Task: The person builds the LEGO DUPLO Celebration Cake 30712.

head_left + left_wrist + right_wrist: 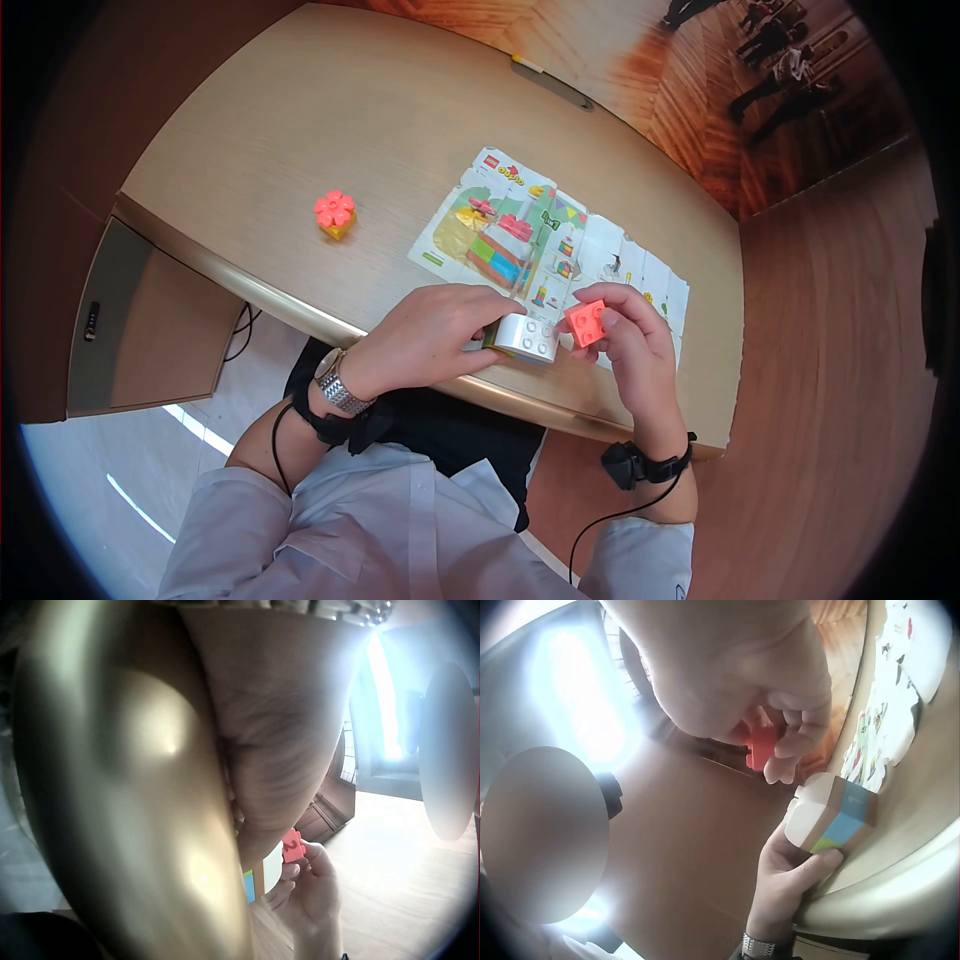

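Observation:
My left hand (430,335) grips a stack of toy building bricks near the table's front edge. On top of that stack is a white brick (528,338) with rounded ends, its studs facing up in the head view. Brown, blue and lime-green layers (847,817) show beneath it in the right wrist view. Just to the right, my right hand (640,345) pinches a coral-red brick (585,324) between thumb and fingers, beside the white brick. A dark curved mark, like a numeral, shows on one face of the red brick (292,846) in the left wrist view.
A creased instruction sheet (455,240) with pictures of bricks lies on the table (250,130) beyond my hands. Farther left stands a coral flower piece (335,208) on a yellow brick (339,231). The table's rounded front edge (290,312) runs below my left hand.

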`<control>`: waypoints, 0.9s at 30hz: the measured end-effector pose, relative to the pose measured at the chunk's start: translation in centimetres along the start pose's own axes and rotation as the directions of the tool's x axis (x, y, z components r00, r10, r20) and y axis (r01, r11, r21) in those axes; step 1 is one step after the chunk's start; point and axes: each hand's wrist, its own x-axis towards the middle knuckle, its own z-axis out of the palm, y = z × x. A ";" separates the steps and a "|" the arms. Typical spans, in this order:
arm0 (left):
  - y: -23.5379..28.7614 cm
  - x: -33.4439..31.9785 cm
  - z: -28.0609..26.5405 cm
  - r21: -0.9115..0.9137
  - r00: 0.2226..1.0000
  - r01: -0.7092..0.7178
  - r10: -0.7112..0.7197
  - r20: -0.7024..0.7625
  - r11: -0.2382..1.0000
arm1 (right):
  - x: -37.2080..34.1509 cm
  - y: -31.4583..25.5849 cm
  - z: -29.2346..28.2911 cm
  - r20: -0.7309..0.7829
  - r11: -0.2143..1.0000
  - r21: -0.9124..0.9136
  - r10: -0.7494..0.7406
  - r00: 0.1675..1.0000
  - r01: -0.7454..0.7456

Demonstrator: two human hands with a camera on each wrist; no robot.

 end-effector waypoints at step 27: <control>0.3 0.0 -0.1 0.006 1.000 0.009 -0.009 0.002 1.000 | -0.8 -0.9 1.7 0.185 0.655 -0.649 -0.357 0.916 0.387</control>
